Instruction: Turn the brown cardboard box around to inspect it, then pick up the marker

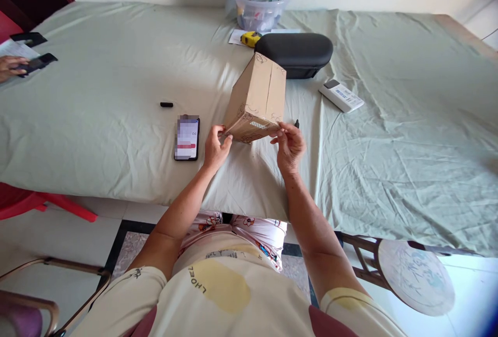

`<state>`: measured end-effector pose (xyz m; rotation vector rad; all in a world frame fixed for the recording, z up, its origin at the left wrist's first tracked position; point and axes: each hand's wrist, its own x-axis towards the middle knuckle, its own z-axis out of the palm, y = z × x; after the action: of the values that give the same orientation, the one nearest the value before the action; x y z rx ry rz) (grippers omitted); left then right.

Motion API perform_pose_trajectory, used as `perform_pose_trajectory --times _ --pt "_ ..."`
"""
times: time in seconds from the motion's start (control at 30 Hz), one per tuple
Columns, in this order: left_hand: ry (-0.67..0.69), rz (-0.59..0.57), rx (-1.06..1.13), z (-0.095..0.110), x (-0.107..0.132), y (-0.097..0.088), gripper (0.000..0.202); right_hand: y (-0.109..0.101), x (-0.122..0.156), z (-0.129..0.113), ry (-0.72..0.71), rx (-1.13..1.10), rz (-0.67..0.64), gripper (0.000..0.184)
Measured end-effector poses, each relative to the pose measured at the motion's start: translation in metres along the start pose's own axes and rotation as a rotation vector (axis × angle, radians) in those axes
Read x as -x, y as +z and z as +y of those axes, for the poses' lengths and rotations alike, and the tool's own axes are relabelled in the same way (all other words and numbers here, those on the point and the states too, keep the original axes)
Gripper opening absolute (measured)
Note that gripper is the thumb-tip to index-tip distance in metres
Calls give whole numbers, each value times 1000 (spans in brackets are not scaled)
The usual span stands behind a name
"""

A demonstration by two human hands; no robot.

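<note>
A brown cardboard box (268, 85) with pen scribbles on its faces sits on the cloth-covered table in front of me. At its near left corner, my left hand (217, 147) has thumb and fingers on the cardboard. Thumb and fingertips of my right hand (290, 145) pinch the near right edge of the box. The black marker (297, 124) lies just beyond the right hand. To the left of my left hand is a phone (187, 138) with its screen lit. A small black pen cap (166, 104) rests above the phone.
Behind the box lie a black hard case (295, 51), a yellow tape measure (251, 39) and a plastic tub (260, 15) of items. A white device (341, 96) is to the right. Another person's hand (11, 67) holds a dark object at far left. A round stool (416, 277) stands below.
</note>
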<state>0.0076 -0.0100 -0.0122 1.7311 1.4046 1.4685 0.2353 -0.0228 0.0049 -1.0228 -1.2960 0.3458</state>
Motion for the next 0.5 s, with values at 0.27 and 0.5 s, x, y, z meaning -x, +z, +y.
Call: perform_pose_trajectory --times 0.27,0.5 --pt "24 -70 -157 -12 4 6 27 6 5 2 167 -9 -139 53" --pt "13 -111 -122 -19 -2 1 25 2 5 -2 248 70 -240 39"
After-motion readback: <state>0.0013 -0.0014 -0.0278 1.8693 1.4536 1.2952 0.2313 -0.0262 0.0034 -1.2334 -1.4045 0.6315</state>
